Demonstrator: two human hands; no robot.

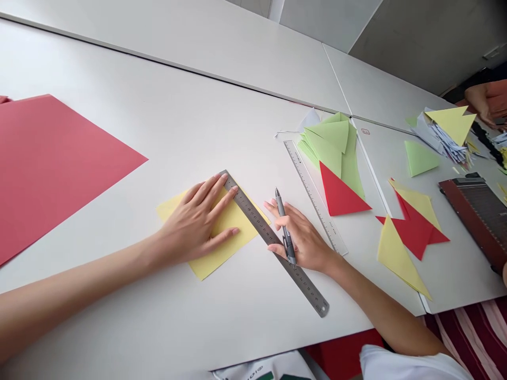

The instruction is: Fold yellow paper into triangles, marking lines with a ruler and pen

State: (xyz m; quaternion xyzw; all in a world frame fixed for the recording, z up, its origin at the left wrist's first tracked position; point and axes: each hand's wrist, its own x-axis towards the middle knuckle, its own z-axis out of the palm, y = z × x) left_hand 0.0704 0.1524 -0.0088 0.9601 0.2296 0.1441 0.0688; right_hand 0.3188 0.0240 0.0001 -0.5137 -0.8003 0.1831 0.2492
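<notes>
A broad white table (pixel 119 116) is filling most of the view, its smooth top reflecting soft, diffuse light. Along the far side of this table, a dark gap (pixel 158 61) is running, and a second white table (pixel 198 29) is extending beyond it. On the broad table's right, a third white table (pixel 386 153) is adjoining it at a pale seam (pixel 370 161) and bearing a small red-marked label (pixel 365 131). Well past the broad table, a pale grey surface (pixel 327 21) is showing beside a white strip (pixel 276 9), and a darker grey surface (pixel 412 47) is sloping away rightward; which is wall or floor is staying unclear. Below the broad table's near edge, a red surface (pixel 343 353) is appearing.
</notes>
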